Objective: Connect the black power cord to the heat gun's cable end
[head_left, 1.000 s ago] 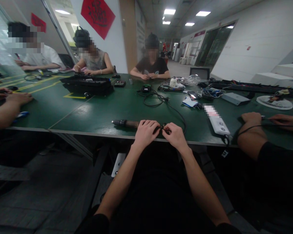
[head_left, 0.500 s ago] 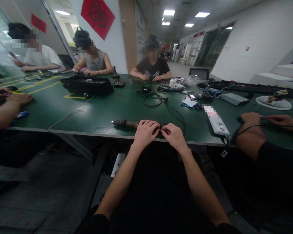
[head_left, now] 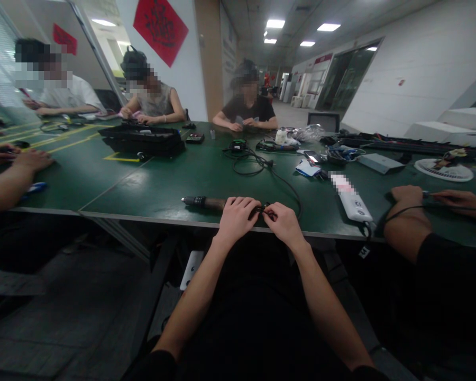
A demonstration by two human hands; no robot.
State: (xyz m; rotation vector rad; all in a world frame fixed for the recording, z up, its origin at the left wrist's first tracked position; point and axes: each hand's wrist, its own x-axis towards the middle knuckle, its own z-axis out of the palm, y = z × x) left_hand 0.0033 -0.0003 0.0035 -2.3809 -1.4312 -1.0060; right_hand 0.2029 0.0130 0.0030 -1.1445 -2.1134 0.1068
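An electric screwdriver (head_left: 212, 203) lies along the table's near edge, its bit end pointing left. My left hand (head_left: 240, 214) is closed over its rear part and hides it. Just to the right, my right hand (head_left: 281, 219) is closed, thumb and fingertips pinching the black cable near the tool's tail. The two hands' fingertips almost meet there, so the joint between tool and cable is mostly hidden. From behind my right hand the black cable (head_left: 287, 182) curves up to a loose coil on the table.
A black tray (head_left: 143, 140) stands at the back left of the green table (head_left: 150, 182). On the right are a white power strip (head_left: 351, 198), a grey box (head_left: 381, 162) and a round white grille (head_left: 443, 169). Co-workers' arms rest at both sides; several people sit opposite.
My fingers have shifted slightly at the screwdriver's tail, with the right fingertips a little farther from the left. The tool stays in place. The person opposite has moved their hands slightly.
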